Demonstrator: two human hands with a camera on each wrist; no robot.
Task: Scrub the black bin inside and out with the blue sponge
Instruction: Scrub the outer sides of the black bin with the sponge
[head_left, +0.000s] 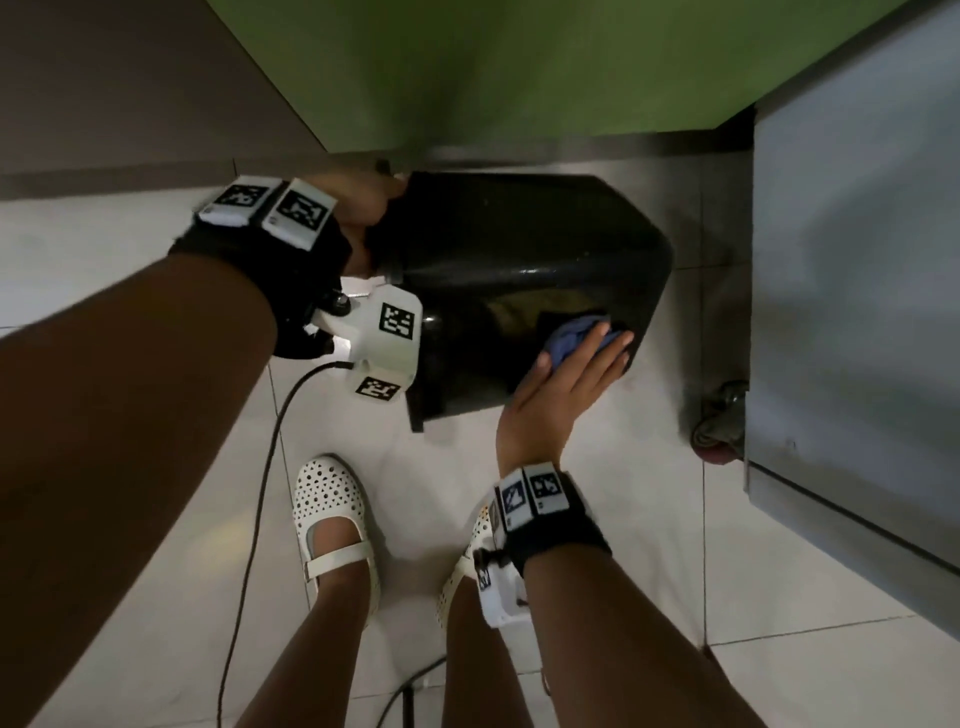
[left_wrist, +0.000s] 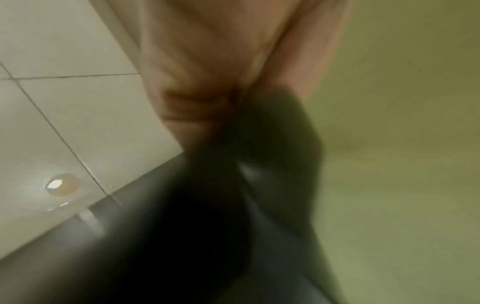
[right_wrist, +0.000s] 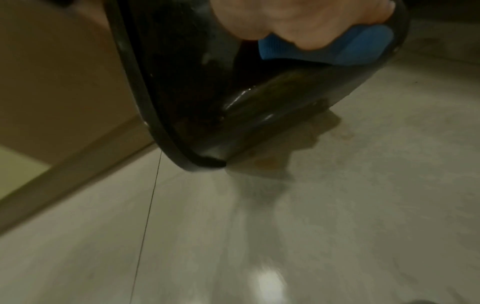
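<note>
Left hand (head_left: 363, 208) grips tilted black bin (head_left: 498, 270) rim at frame centre; right hand (head_left: 561, 395), fingers extended, presses blue sponge (head_left: 569, 340) against its side.

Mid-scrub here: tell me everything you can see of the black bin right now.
The black bin is glossy, hard plastic by its look, with rounded corners and wet highlights. It is tipped over above the pale tiled floor, a raised lip around its rim. The left hand grips the rim end; the right hand presses the blue sponge flat on the outer wall near the base. Its inside is not visible.
</note>
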